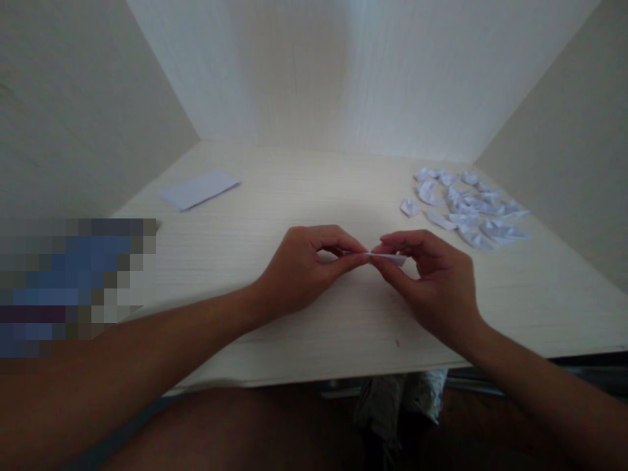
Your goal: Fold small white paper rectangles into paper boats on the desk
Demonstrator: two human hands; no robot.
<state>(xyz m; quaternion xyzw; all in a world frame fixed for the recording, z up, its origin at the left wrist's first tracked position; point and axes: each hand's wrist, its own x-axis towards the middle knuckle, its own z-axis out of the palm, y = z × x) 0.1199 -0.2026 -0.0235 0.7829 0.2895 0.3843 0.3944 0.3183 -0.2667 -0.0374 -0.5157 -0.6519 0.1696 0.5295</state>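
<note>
Paper [200, 190] lay at left rear of table [284, 190]. Left hand [308, 267] clamped left part of slip [395, 258], thumb against fingers. Slip spanned both hands, over table. Right hand [439, 281] pinched right part. Folded pieces [461, 204] lay clustered, right rear.

A pale tabletop [304, 186] with fine crosswise wood grain runs back to a whitish upright back panel [294, 72] streaked with faint vertical lines. A greyish-beige left side wall [93, 85] and a similar right side wall [569, 124] close it in like an alcove. The light is dim and soft, with a broad, blurred shadow on the panel's middle. Below the front edge, a reddish-brown floor [471, 412] lies in darkness.
</note>
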